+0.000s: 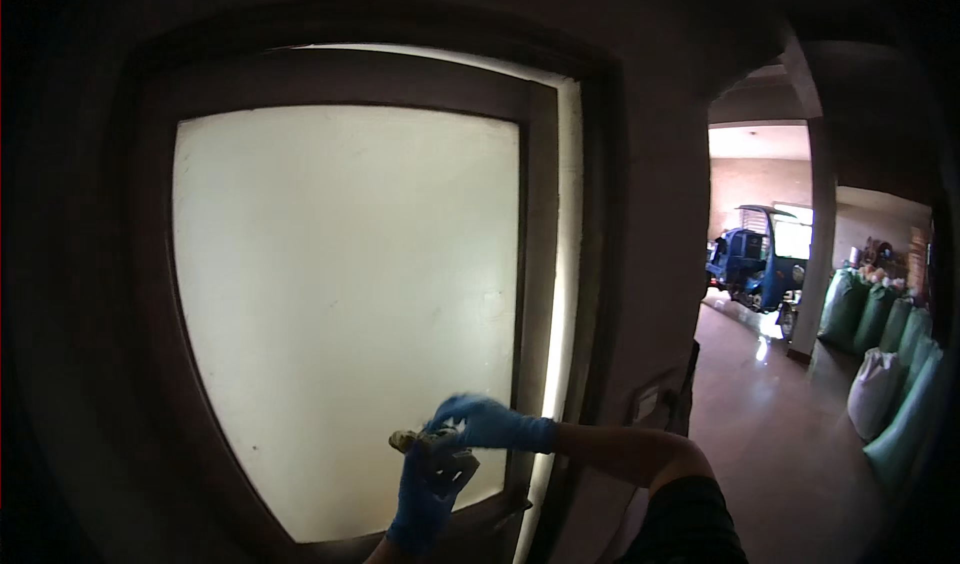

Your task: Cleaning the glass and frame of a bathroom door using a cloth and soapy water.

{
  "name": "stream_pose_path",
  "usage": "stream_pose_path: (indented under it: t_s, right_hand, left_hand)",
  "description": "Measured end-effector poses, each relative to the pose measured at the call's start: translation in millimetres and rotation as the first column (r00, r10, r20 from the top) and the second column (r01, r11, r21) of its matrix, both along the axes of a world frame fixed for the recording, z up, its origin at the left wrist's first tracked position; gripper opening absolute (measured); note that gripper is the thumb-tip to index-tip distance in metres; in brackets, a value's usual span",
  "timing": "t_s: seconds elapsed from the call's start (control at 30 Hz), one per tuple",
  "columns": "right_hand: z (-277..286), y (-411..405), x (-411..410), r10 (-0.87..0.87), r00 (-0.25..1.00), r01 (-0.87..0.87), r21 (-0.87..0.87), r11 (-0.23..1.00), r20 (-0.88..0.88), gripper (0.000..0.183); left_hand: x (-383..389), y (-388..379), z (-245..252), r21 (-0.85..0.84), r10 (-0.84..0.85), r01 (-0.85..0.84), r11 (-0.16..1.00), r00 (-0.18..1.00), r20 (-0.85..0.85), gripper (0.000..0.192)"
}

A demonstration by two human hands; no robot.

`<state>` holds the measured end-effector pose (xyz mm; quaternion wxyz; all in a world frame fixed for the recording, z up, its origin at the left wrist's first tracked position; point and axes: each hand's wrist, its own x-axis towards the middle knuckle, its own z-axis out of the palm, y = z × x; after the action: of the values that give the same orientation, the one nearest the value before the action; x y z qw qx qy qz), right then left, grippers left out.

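Observation:
In front of a dark-framed door with a frosted pane (345,279), both my hands wear blue gloves. My left hand (427,485) comes up from below, closed around a small, mottled yellowish object (403,439) whose end sticks out to the left. I cannot tell what it is. From the right, my right hand (480,421) reaches over with bent fingers at the top of the object. Its fingers are blurred, so their hold cannot be made out. A dark handle (517,510) sits low on the door's right side, just right of my hands.
Bright light shows through a gap (559,324) along the door's right edge. A wall switch plate (645,405) lies beyond my right forearm. Through an opening at right, a blue three-wheeled vehicle (776,264) stands on a shiny floor (757,414), with several green sacks (874,316) and a white sack (874,395).

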<state>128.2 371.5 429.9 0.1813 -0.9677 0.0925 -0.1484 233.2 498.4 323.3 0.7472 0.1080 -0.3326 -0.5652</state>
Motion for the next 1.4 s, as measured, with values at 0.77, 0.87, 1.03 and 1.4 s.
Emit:
stream_pose_path:
  t_s: [0.77,0.87,1.03,1.4]
  right_hand:
    - [281.3,-37.9,-33.4,-0.173,0.331,0.228,0.099,0.969,0.928,0.037]
    - [318.6,-17.5,-2.1,-0.223,0.301,0.184,0.173,0.968,0.927,0.044]
    - [362.8,-74.5,76.3,0.241,0.284,0.765,-0.371,0.526,0.928,0.040]
    - [336.4,179.1,291.9,0.444,0.392,0.729,-0.566,0.384,0.806,0.033]
  left_hand:
    - [74.5,62.3,13.6,0.057,0.455,-0.563,0.824,0.719,0.525,0.061]
    - [99.6,81.7,-11.3,0.116,0.459,-0.576,0.809,0.742,0.488,0.057]
    - [127.7,108.9,-19.1,0.036,0.542,-0.633,0.773,0.690,0.480,0.054]
    - [176.9,136.0,-37.6,0.113,0.347,-0.328,0.938,0.905,-0.245,0.042]
